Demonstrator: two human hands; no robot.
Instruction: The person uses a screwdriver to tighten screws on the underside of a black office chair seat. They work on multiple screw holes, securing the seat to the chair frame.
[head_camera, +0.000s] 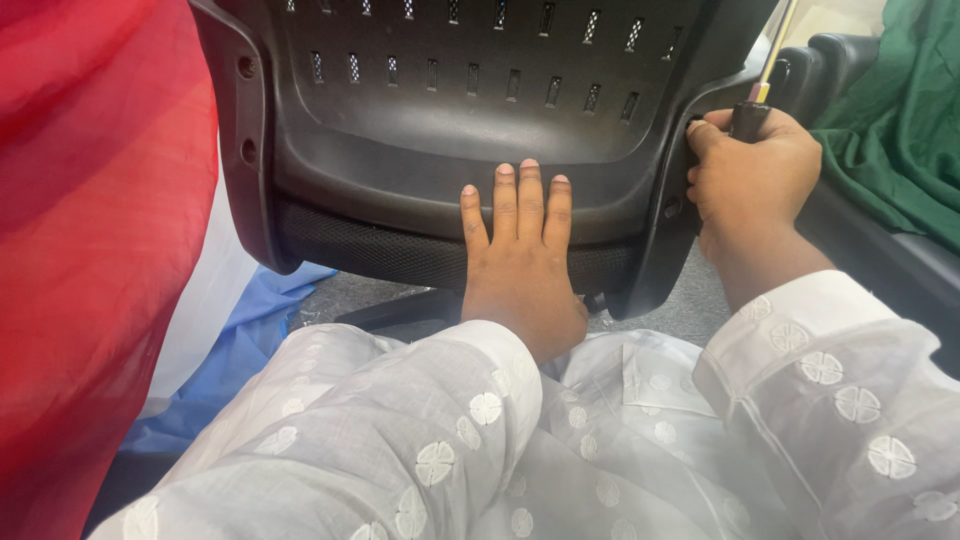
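A black plastic chair back (400, 130) with rows of slots fills the upper middle of the head view, with a black mesh strip along its lower edge. My left hand (520, 260) lies flat against the lower part of the shell, fingers straight and together. My right hand (750, 180) is closed around the dark handle of a screwdriver (760, 90) with a yellow shaft, right at the right edge of the chair back. The tool's tip is hidden behind the chair. Both arms wear white sleeves with round embroidered motifs.
Red cloth (90, 250) hangs along the whole left side. Blue fabric (250, 340) lies on the floor below it. Green cloth (900, 120) drapes over a black armrest (900, 250) at the right. Grey floor (690, 300) shows under the chair.
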